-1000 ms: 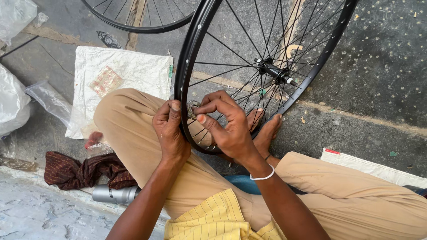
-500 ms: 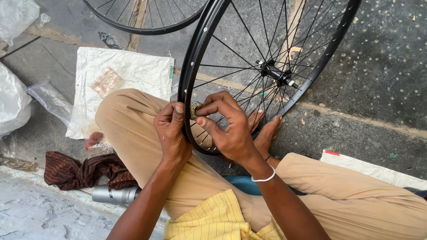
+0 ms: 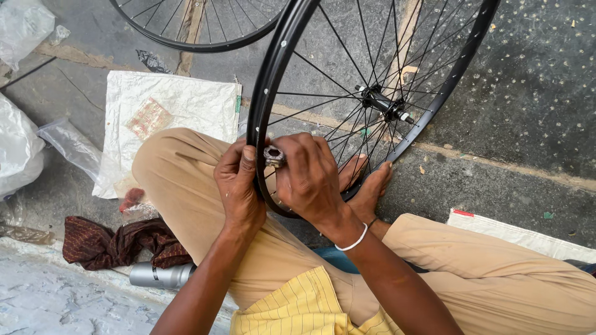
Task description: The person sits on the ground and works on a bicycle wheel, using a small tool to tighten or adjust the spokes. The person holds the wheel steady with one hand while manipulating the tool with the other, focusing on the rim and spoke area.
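A black bicycle wheel (image 3: 268, 74) with thin spokes and a hub (image 3: 380, 103) stands upright between my crossed legs. My left hand (image 3: 238, 186) grips the rim near its lower left. My right hand (image 3: 308, 177) holds a small round metal spoke tool (image 3: 273, 155) against the inside of the rim, just beside my left thumb. Both bare feet (image 3: 367, 186) rest under the wheel's bottom edge. A white band sits on my right wrist.
A second wheel rim (image 3: 186, 37) lies at the top. A white woven sack (image 3: 167, 111) is spread on the ground at left, with clear plastic bags (image 3: 18, 142), a dark patterned cloth (image 3: 118, 242) and a silver cylinder (image 3: 158, 275) nearby.
My right hand has turned slightly on the small metal tool at the rim. The wheel and my left hand stay almost where they were.
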